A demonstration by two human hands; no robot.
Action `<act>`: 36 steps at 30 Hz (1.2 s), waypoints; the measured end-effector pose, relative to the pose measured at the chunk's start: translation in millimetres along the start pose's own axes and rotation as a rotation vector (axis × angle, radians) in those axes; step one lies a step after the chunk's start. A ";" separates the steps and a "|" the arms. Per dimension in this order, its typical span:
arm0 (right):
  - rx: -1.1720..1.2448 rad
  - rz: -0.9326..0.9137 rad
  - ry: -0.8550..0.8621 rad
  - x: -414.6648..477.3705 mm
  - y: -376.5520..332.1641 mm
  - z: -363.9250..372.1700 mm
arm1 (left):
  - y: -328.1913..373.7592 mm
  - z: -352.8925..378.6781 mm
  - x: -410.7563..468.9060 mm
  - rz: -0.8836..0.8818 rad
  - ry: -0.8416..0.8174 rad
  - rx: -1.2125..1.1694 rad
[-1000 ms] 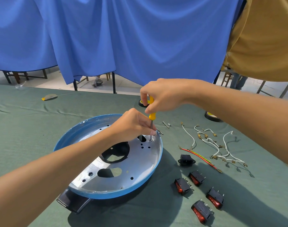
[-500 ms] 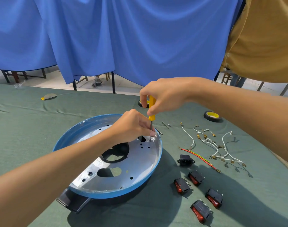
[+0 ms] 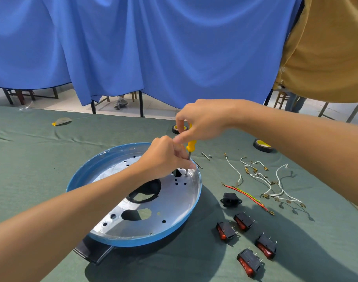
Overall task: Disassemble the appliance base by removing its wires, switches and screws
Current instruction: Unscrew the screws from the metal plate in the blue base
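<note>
Right hand (image 3: 202,121) grip clamped on yellow screwdriver (image 3: 191,144) handle, tip down in blue appliance base (image 3: 174,204). Left hand (image 3: 166,157) grip pinches its shaft. Switches (image 3: 243,220) lie by the bench's near edge.

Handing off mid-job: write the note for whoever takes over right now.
Right hand grips the yellow-handled screwdriver upright; left hand pinches its shaft low down, tip inside the blue-rimmed round metal appliance base at its far edge.
Done: four black rocker switches with red buttons, black power socket, white wires, red and yellow-green wire and loose screws lie on the green cloth.
Left: the fastener under the tip; others not discernible.
</note>
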State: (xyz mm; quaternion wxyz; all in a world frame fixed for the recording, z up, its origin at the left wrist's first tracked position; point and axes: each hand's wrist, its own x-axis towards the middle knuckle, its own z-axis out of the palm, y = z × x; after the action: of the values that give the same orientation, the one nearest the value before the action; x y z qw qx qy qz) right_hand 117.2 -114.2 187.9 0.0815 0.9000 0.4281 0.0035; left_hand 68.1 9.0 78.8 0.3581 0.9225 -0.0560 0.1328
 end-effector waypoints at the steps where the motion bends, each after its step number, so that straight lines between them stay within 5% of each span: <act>1: -0.019 0.038 0.008 0.9 0.4 1.4 | 0.1 2.2 -0.2 -0.007 0.015 0.006; 8: 0.051 -0.003 0.046 -3.7 -0.1 0.8 | -2.5 -2.1 -3.1 0.015 -0.153 -0.011; 27: 0.063 0.073 0.075 2.4 -2.8 2.8 | -3.7 1.8 -1.5 0.008 0.011 0.004; 32: 0.068 0.052 -0.006 -4.6 -6.5 -4.2 | -4.9 -5.0 -3.5 0.044 -0.150 -0.078; 36: 0.024 0.024 -0.025 -4.0 -5.2 -6.8 | -2.3 -0.1 -4.1 0.014 -0.061 0.000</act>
State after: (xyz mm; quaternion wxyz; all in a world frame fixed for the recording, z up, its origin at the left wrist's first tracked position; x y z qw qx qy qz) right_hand 110.1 -113.2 194.1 0.0759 0.9059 0.4164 -0.0117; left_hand 64.6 10.8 76.2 0.3552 0.9257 -0.0735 0.1071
